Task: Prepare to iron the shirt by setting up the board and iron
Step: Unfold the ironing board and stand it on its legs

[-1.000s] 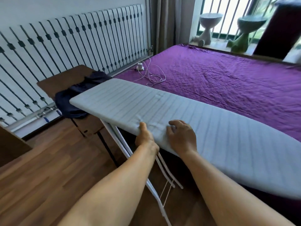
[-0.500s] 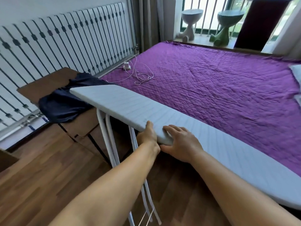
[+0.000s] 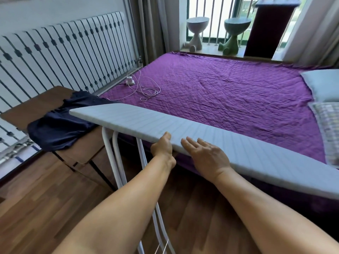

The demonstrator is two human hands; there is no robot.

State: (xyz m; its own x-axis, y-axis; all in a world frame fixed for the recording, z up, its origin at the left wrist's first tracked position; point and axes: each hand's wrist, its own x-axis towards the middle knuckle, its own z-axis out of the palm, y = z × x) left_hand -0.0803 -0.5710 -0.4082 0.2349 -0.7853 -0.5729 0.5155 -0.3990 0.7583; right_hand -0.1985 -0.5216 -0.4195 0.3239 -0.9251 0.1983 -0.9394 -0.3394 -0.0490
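Note:
A long ironing board [image 3: 128, 119] with a pale grey striped cover stands on white tube legs [image 3: 117, 162] between me and the bed. My left hand [image 3: 162, 148] grips the board's near edge, thumb on top and fingers hidden underneath. My right hand [image 3: 207, 158] rests flat on the same edge just to the right, fingers spread and pointing left. A dark navy shirt [image 3: 58, 127] lies crumpled on a wooden cabinet beyond the board's left tip. No iron is in view.
A bed with a purple quilted cover [image 3: 229, 92] fills the far side, with a white charger and cable [image 3: 141, 88] and two pillows [image 3: 324, 85] on it. The wooden cabinet [image 3: 78, 153] stands at the left by a white slatted wall panel [image 3: 64, 52]. The floor is wood [image 3: 36, 198].
The board has risen and now stands higher on its legs. My right hand has opened from a grip to a flat rest on the edge. My view has lifted toward the window.

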